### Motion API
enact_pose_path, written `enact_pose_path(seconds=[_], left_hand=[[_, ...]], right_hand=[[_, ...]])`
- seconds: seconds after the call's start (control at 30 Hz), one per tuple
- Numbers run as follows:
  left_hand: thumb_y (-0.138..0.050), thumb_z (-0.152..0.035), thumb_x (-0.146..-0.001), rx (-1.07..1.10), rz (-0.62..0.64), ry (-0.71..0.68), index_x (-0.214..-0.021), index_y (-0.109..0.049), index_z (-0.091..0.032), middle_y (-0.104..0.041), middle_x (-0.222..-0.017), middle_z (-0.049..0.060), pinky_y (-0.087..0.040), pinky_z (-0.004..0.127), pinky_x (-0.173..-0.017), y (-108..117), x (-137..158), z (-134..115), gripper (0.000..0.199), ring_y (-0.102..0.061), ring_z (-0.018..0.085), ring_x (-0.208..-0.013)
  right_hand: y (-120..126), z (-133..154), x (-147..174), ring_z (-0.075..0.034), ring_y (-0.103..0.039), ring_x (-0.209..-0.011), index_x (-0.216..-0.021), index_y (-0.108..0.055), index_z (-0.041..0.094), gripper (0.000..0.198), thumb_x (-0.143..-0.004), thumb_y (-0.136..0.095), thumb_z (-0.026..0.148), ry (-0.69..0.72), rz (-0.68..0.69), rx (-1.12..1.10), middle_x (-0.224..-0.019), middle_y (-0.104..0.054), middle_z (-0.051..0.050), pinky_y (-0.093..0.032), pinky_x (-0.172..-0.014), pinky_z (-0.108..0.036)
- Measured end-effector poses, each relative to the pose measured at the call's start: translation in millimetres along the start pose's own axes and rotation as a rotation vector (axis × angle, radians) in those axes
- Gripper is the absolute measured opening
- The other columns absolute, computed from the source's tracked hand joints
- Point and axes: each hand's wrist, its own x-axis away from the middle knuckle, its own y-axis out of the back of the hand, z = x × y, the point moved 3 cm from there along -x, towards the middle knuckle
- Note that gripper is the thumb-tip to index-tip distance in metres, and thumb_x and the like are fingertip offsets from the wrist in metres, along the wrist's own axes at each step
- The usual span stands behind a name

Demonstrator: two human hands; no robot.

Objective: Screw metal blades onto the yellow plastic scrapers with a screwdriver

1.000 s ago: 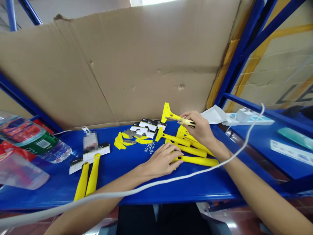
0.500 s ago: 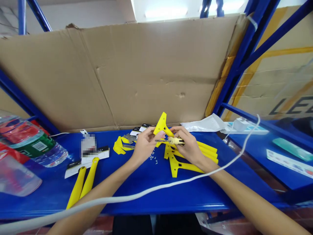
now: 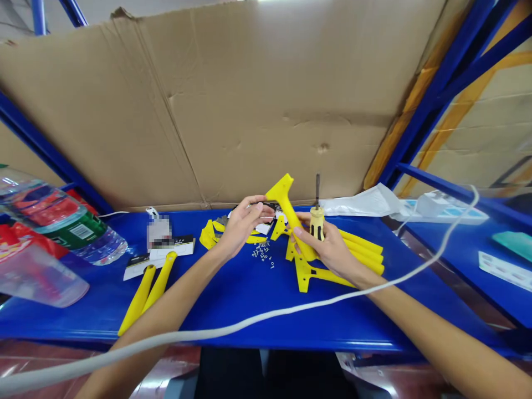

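Observation:
My right hand (image 3: 328, 244) is closed around a yellow T-shaped scraper (image 3: 291, 213) by its handle and also holds a screwdriver (image 3: 317, 221) with a pale yellow handle, its shaft pointing up. My left hand (image 3: 245, 224) is at the left end of the scraper's head, fingers apart; whether a fingertip touches it I cannot tell. Under the hands lie many small metal fasteners (image 3: 262, 252). Beside my left wrist is a pile of yellow plastic pieces (image 3: 208, 235). More yellow scrapers (image 3: 305, 271) lie below my right hand, partly hidden by it.
Two yellow handles (image 3: 160, 282) lie at left near printed cards (image 3: 178, 247). A large water bottle (image 3: 78, 233) and a clear plastic jug (image 3: 54, 277) stand further left. A white cable (image 3: 249, 320) crosses in front of the arms. Cardboard (image 3: 249, 111) walls off the back of the blue shelf (image 3: 241, 299).
The screwdriver has swung from lying level across the scraper to upright. My left hand has come off the scraper's head and opened, uncovering the small fasteners. The view has tilted down.

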Motion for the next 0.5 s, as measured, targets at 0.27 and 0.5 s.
enact_pose_path(seconds=[0.27,0.5], left_hand=[[-0.063,-0.021,-0.090,-1.100,0.262,-0.119,-0.097,-0.075,-0.022,-0.078,-0.106,0.009,-0.058,0.045,-0.095,78.6,5.8,18.0,0.013,-0.072,0.026,-0.098],[-0.064,-0.022,-0.092,-1.232,0.270,-0.196,-0.110,-0.075,-0.022,-0.074,-0.117,0.012,-0.053,0.051,-0.107,93.1,4.1,27.8,0.021,-0.068,0.031,-0.113]], right_hand=[[17.0,-5.0,-9.8,-0.020,-0.055,-0.071,-0.098,-0.068,0.023,0.038,-0.088,-0.081,0.057,0.089,-0.266,0.341,-0.079,-0.066,-0.001,-0.040,-0.066,-0.036],[11.6,-10.7,-8.6,-0.023,-0.060,-0.075,-0.099,-0.068,0.023,0.035,-0.090,-0.078,0.055,0.101,-0.217,0.381,-0.086,-0.067,-0.003,-0.046,-0.068,-0.038]])
